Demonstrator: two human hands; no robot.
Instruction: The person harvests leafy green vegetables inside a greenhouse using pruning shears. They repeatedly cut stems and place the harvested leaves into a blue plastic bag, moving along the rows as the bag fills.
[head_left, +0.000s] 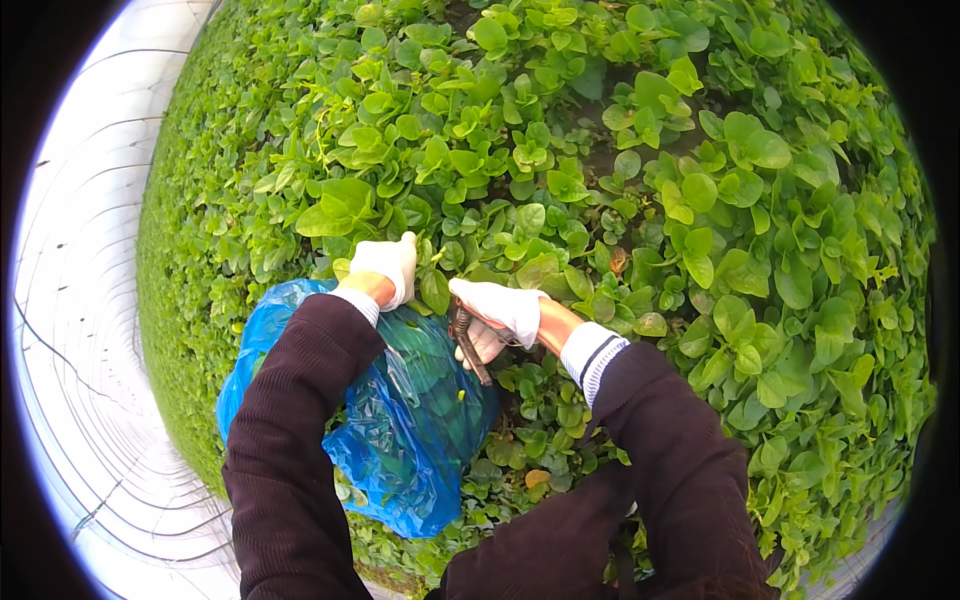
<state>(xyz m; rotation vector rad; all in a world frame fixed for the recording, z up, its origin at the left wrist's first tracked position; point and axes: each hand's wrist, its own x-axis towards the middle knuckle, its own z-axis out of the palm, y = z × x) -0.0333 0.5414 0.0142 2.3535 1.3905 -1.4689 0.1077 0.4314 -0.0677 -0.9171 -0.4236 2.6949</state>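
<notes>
My left hand (385, 270), in a white glove, is closed among the leaves, apparently around a leafy stem (437, 256) whose pale end pokes out beside the thumb. Close to its right, my gloved right hand (499, 307) grips pruning shears (465, 341). A coiled spring and a worn handle show; the blades are hidden. Beneath my left wrist and forearm hangs a translucent blue plastic bag (420, 420), with green leaves visible through it. One broad leaf (435, 291) lies between the two hands.
Dense, low leafy green plants (697, 195) surround me on all sides. Patches of dark soil (600, 142) show between them. Along the left runs white plastic sheeting (90, 225) with curved dark lines. A yellowed leaf (537, 478) lies near my body.
</notes>
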